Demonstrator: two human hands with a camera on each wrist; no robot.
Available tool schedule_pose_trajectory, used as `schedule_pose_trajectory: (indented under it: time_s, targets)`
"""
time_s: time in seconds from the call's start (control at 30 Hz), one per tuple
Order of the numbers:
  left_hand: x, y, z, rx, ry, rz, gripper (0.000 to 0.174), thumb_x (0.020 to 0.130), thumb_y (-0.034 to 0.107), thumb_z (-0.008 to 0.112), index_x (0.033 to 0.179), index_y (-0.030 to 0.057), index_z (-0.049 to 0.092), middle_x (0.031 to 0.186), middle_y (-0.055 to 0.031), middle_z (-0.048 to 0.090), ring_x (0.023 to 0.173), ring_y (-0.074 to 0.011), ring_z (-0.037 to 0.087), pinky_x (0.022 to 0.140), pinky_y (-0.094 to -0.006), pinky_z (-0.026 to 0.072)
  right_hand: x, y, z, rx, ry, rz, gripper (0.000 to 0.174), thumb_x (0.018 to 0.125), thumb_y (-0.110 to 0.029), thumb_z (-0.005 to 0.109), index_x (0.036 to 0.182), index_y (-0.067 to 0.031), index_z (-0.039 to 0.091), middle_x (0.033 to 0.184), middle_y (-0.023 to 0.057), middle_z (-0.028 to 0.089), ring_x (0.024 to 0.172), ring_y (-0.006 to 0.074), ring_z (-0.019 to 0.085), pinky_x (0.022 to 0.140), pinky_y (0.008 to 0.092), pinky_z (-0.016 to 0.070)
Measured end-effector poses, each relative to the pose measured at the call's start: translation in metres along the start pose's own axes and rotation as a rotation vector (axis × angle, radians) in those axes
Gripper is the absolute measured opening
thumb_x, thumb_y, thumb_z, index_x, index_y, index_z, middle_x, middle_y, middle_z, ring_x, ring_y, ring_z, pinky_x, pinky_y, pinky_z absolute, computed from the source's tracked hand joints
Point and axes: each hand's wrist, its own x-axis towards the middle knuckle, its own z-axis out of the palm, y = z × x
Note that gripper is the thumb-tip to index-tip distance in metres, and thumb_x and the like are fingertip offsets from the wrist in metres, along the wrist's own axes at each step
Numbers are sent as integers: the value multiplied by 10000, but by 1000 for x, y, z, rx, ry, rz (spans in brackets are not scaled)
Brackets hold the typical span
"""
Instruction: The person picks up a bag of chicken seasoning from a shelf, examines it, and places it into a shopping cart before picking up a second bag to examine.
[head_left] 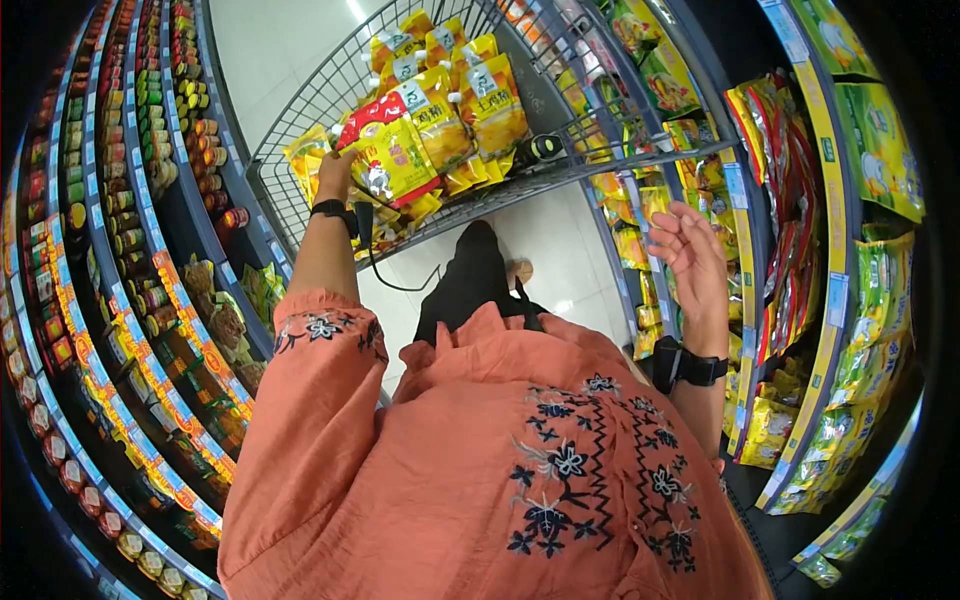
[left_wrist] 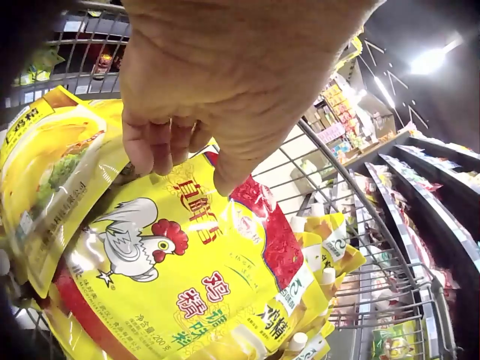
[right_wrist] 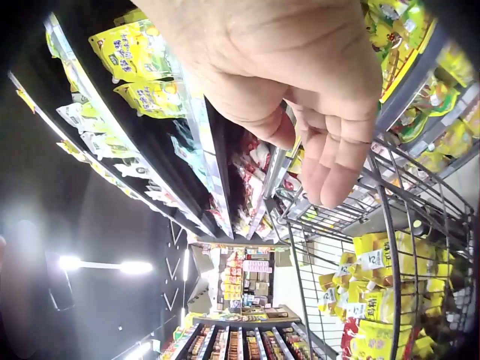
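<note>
My left hand is over the shopping cart, gripping the edge of a yellow and red bag of chicken seasoning with a white hen printed on it. Up close in the left wrist view, the fingers and thumb of the left hand curl at the bag's top edge; the bag lies over other yellow pouches. Several spouted yellow pouches fill the cart around it. My right hand is raised beside the right-hand shelves, fingers loosely bent and holding nothing.
Shelves of jars curve along the left. To the right, shelves hold hanging red packets and yellow-green bags. A dark round-ended item lies in the cart's right part. Pale tiled floor shows below the cart.
</note>
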Motion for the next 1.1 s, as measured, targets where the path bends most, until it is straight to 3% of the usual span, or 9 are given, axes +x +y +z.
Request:
schedule_pose_trajectory:
  time_s: [0.13, 0.33, 0.37, 0.5, 0.73, 0.8, 0.93, 1.0, 1.1]
  targets:
    - [18, -13, 0, 58, 148, -41, 349, 870, 267, 690, 1082, 7, 597, 824, -32, 605, 628, -106, 529, 519, -249, 381, 9, 4, 1, 12, -23, 22, 310, 1000, -190, 509, 1226, 22, 528, 1044, 188, 678, 872, 220, 689, 756, 339, 583]
    - [9, -17, -2, 42, 98, 117, 271, 858, 245, 707, 1013, 36, 632, 793, -6, 630, 623, -79, 506, 515, -244, 369, 12, 9, 8, 24, -66, 58, 297, 998, -189, 514, 1212, 16, 535, 1045, 179, 679, 870, 210, 683, 752, 336, 577]
    - [-26, 18, 5, -21, 42, 140, 212, 876, 171, 682, 977, -12, 643, 821, -43, 645, 714, -127, 565, 633, -281, 444, 12, 9, 9, 24, -72, 60, 293, 999, -189, 515, 1209, 14, 535, 1046, 177, 679, 869, 208, 682, 753, 337, 577]
    - [-46, 29, 21, -67, -47, 290, 129, 915, 143, 644, 970, 26, 635, 876, 3, 638, 806, -92, 552, 741, -246, 430, 9, 11, 13, 18, -98, 62, 284, 1000, -192, 515, 1201, 8, 536, 1050, 176, 676, 868, 204, 679, 751, 333, 577]
    - [-156, 110, 75, 205, 179, 802, 134, 919, 132, 644, 1019, 58, 595, 701, -90, 591, 620, -156, 539, 613, -306, 474, 0, 6, 26, -71, -148, 37, 282, 999, -174, 507, 1215, 7, 524, 1044, 179, 672, 864, 206, 678, 734, 310, 580]
    - [-192, 139, 86, 86, 214, 889, 132, 924, 111, 639, 1036, 63, 590, 685, -84, 588, 615, -149, 541, 602, -297, 471, -4, 3, 33, -149, -179, 3, 284, 994, -169, 517, 1219, 5, 523, 1075, 166, 662, 900, 197, 670, 765, 316, 573]
    - [-248, 178, 105, -238, 119, 837, 146, 955, 154, 611, 1038, 41, 572, 826, -49, 638, 696, -108, 540, 671, -263, 468, -12, 0, 44, -299, -229, -128, 425, 986, -242, 554, 1312, 20, 477, 1216, 160, 616, 1064, 203, 625, 910, 322, 510]
    - [-268, 188, 120, -415, -39, 766, 164, 969, 181, 596, 1033, 33, 568, 874, -31, 642, 730, -91, 549, 693, -251, 471, -21, -5, 51, -348, -254, -239, 504, 981, -279, 566, 1360, 28, 443, 1273, 169, 592, 1134, 218, 598, 967, 322, 477]
    - [-289, 189, 149, -717, -323, 529, 171, 974, 179, 591, 1062, 34, 574, 927, -9, 636, 831, -76, 572, 749, -233, 479, -34, -9, 44, -263, -355, -153, 550, 977, -300, 576, 1390, 30, 421, 1320, 144, 565, 1199, 187, 553, 1010, 301, 435]
